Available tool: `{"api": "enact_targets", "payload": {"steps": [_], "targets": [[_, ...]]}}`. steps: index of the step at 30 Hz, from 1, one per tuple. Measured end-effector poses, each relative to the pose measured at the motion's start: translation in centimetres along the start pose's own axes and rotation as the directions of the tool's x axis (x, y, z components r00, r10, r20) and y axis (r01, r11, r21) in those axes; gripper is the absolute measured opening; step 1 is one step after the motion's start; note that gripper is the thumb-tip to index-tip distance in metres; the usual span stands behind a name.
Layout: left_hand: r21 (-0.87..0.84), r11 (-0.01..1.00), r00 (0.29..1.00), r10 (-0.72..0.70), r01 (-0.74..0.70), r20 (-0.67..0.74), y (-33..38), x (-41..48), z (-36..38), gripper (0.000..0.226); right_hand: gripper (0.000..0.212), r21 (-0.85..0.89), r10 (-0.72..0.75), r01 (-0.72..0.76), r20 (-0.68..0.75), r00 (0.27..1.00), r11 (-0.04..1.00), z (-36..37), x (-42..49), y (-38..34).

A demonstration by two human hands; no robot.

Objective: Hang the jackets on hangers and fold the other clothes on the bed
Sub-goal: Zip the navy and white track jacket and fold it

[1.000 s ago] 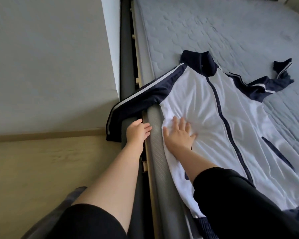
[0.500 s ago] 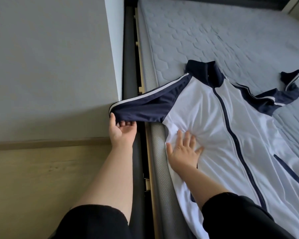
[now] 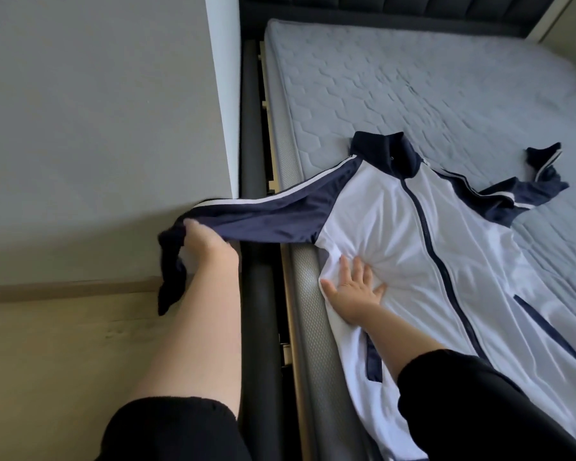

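A grey wall (image 3: 97, 128) fills the left side above a pale wood floor (image 3: 64, 361). Beside it stands the bed, its quilted grey mattress (image 3: 413, 78) bare inside a dark frame (image 3: 256, 294). A white track jacket (image 3: 396, 227) with navy sleeves lies front-up and zipped on the mattress's near-left part, collar (image 3: 383, 154) pointing toward the headboard (image 3: 379, 8). Its far sleeve (image 3: 512, 194) lies crumpled on the mattress. The near sleeve (image 3: 270, 217) stretches taut off the bed across the frame toward the wall. The left hand (image 3: 207, 241) grips this sleeve near the cuff, which dangles below the fist. The right hand (image 3: 356, 291) presses flat, fingers spread, on the white chest panel beside the armpit.
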State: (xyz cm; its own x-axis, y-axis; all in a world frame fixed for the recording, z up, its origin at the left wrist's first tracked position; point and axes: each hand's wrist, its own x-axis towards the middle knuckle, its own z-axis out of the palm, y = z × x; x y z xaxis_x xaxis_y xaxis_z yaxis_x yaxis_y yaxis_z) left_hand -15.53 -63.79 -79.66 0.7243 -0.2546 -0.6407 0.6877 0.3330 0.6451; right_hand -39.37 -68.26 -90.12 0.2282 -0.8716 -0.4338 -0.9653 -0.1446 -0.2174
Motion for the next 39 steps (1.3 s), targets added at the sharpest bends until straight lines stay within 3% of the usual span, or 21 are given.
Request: {"api": "enact_targets", "payload": {"steps": [2,4,6,8,9,10,12,14,16,19,21,23,25,27,29,30,31,32,34,36,39], "targets": [[0.302,0.921,0.969,0.229,-0.248,0.097,-0.2,-1.5,1.3,0.049,0.073,0.1,-0.039,0.039,-0.004,0.999,0.994,-1.3,-0.3,0.6],[0.411,0.714,0.823,0.464,-0.567,0.328,-0.9,-4.3,2.5,0.047,0.057,0.426,-0.053,0.065,-0.04,0.998,0.903,-2.9,-1.3,1.5],[0.401,0.342,0.527,0.563,-0.85,0.637,-2.7,-7.7,3.2,0.04,0.048,0.859,0.026,-0.037,0.027,0.999,0.51,-4.9,-3.2,2.9],[0.214,-0.087,0.169,0.362,-0.973,0.917,-5.8,-11.1,2.9,0.044,0.054,0.99,0.11,-0.126,0.118,0.987,0.067,-7.1,-5.2,5.4],[0.078,-0.222,0.038,0.182,-0.972,0.982,-7.6,-12.6,2.1,0.05,0.055,0.988,0.177,-0.114,0.13,0.975,-0.101,-8.0,-6.2,7.3],[-0.038,-0.307,-0.036,-0.011,-0.951,0.999,-9.5,-13.7,0.9,0.06,0.054,0.971,0.25,-0.076,0.133,0.959,-0.227,-8.7,-7.1,9.4],[-0.178,-0.393,-0.024,-0.366,-0.902,0.93,-13.2,-14.7,-2.9,0.075,0.053,0.924,0.37,0.007,0.146,0.917,-0.382,-9.4,-9.4,13.6],[-0.207,-0.42,0.111,-0.617,-0.883,0.779,-15.8,-14.4,-7.0,0.08,0.054,0.877,0.445,0.055,0.188,0.875,-0.478,-9.0,-12.0,17.5],[-0.178,-0.425,0.209,-0.716,-0.888,0.666,-16.8,-13.7,-9.6,0.081,0.055,0.826,0.483,0.088,0.235,0.843,-0.556,-7.8,-14.3,20.4],[-0.073,-0.402,0.247,-0.685,-0.913,0.685,-16.6,-13.5,-9.7,0.075,0.057,0.791,0.492,0.102,0.268,0.828,-0.603,-6.2,-16.3,22.4],[0.14,-0.275,0.288,-0.627,-0.951,0.724,-16.4,-14.0,-8.8,0.06,0.053,0.813,0.502,0.08,0.276,0.82,-0.577,-6.2,-16.4,22.0],[0.368,-0.115,0.364,-0.569,-0.923,0.737,-16.4,-14.3,-8.3,0.035,0.046,0.914,0.606,0.059,0.217,0.765,-0.401,-6.8,-15.8,20.7],[0.531,0.008,0.447,-0.531,-0.847,0.72,-16.4,-14.4,-8.0,0.03,0.046,0.999,0.748,0.029,0.012,0.663,-0.041,-7.3,-15.0,19.5],[0.671,0.157,0.529,-0.498,-0.724,0.687,-16.4,-14.0,-7.5,0.023,0.057,0.945,0.741,0.004,-0.26,0.619,0.328,-7.9,-14.3,18.6],[0.795,0.36,0.623,-0.494,-0.488,0.607,-16.3,-13.6,-6.8,0.021,0.068,0.713,0.593,-0.102,-0.484,0.643,0.693,-8.1,-13.3,18.4],[0.82,0.483,0.646,-0.527,-0.306,0.551,-16.2,-13.4,-6.6,0.021,0.073,0.483,0.468,-0.205,-0.525,0.711,0.851,-8.1,-12.8,18.5],[0.808,0.578,0.645,-0.573,-0.118,0.505,-16.1,-13.1,-6.4,0.021,0.075,0.232,0.356,-0.275,-0.485,0.798,0.933,-7.9,-12.4,18.5],[0.774,0.633,0.631,-0.612,0.03,0.476,-16.2,-12.8,-6.2,0.024,0.075,0.018,0.283,-0.301,-0.402,0.871,0.953,-7.5,-12.0,18.5],[0.728,0.658,0.592,-0.67,0.194,0.448,-16.2,-12.1,-5.3,0.035,0.059,-0.194,0.218,-0.285,-0.306,0.927,0.939,-6.8,-11.4,18.1],[0.671,0.687,0.574,-0.68,0.28,0.456,-15.6,-11.5,-4.0,0.038,0.031,-0.215,0.187,-0.274,-0.352,0.917,0.937,-6.6,-10.9,16.9],[0.523,0.745,0.578,-0.66,0.414,0.481,-14.6,-10.9,-1.9,0.05,0.017,-0.175,0.113,-0.209,-0.44,0.891,0.962,-6.9,-10.1,15.1]]}}
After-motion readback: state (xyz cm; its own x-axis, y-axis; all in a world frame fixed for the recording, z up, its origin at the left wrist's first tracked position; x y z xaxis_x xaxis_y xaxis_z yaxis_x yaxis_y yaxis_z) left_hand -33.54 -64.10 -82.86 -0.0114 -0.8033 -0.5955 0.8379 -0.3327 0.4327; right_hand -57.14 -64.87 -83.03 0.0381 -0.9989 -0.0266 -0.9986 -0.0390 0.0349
